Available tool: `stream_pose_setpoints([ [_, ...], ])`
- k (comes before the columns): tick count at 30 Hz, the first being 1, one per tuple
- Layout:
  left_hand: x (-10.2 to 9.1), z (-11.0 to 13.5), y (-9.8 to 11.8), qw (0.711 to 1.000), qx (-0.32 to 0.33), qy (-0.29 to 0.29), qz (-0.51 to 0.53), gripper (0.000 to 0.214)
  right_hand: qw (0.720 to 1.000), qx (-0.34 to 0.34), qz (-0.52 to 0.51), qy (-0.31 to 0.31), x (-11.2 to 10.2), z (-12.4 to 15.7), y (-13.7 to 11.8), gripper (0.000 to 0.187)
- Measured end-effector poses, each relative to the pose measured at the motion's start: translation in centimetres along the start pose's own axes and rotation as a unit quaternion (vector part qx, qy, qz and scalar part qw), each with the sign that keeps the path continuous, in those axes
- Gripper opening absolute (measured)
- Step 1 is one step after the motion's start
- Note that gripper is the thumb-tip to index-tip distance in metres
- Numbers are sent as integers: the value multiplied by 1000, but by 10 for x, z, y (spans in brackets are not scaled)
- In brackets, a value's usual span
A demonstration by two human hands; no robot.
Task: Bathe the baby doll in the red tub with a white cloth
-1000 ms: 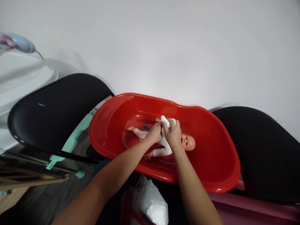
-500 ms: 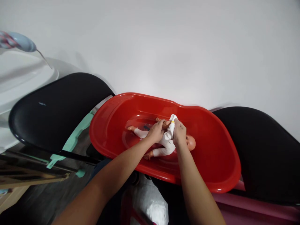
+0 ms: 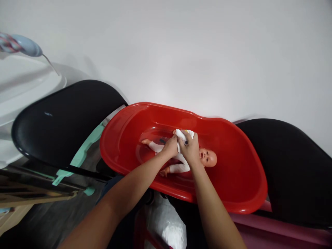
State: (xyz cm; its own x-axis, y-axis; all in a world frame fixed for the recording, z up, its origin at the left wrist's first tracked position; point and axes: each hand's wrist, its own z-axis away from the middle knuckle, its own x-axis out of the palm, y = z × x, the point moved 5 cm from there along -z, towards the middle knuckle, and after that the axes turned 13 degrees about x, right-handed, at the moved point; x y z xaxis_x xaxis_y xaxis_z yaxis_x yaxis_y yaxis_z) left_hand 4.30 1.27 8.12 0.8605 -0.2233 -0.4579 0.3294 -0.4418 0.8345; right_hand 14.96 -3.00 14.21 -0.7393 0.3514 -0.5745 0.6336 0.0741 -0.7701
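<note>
A baby doll [image 3: 207,157] in white clothing lies on its back inside a red baby bathtub [image 3: 238,180], its head towards the right. My left hand [image 3: 171,146] is closed at the doll's raised far arm, which the cloth and my fingers mostly hide. In my right hand [image 3: 190,148] is a bunched white cloth [image 3: 179,134], pressed against that arm and my left fingertips. The doll's near arm [image 3: 178,167] rests along its side, and one foot [image 3: 146,141] points left.
Black chair seats stand either side of the tub, one left [image 3: 67,117] and one right [image 3: 293,166]. A white basin [image 3: 28,86] with a blue-handled item [image 3: 28,45] above it is at far left. Behind rises a white wall [image 3: 181,52]. A mint-green strip [image 3: 80,154] hangs beneath the left chair.
My right hand has moved left with the white cloth, bringing it over the doll's arm beside my left fingers. More of the doll's head now shows.
</note>
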Motion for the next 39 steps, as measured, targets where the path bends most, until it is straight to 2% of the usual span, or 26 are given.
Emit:
stream_pose_setpoints([
  [3, 5, -2, 1, 997, 28, -37, -65, 40, 999, 29, 37, 11, -2, 0, 7, 45],
  [7, 8, -1, 6, 988, 41, -74, -130, 34, 990, 102, 92, 30, -8, -2, 10, 44],
  [12, 10, -2, 10, 979, 76, -90, -169, 40, 981, 154, 107, 45, -9, -4, 11, 44],
  [17, 8, 3, 13, 975, 106, -76, -182, 33, 980, 178, 64, 57, -12, -6, 14, 43],
  [22, 4, 9, 17, 977, 112, -51, -176, 44, 977, 200, -26, 74, -15, -8, 15, 44],
  [25, 3, 9, 19, 980, 104, -49, -165, 43, 970, 224, -69, 69, -15, -10, 19, 44],
  [32, -2, 12, 22, 985, 92, -30, -145, 41, 948, 271, -152, 66, -13, -13, 30, 41],
  [36, 0, 12, 21, 985, 100, -21, -137, 46, 928, 304, -208, 52, -14, -13, 28, 36],
  [39, 0, 12, 21, 987, 98, -19, -125, 42, 909, 333, -244, 51, -16, -10, 25, 32],
])
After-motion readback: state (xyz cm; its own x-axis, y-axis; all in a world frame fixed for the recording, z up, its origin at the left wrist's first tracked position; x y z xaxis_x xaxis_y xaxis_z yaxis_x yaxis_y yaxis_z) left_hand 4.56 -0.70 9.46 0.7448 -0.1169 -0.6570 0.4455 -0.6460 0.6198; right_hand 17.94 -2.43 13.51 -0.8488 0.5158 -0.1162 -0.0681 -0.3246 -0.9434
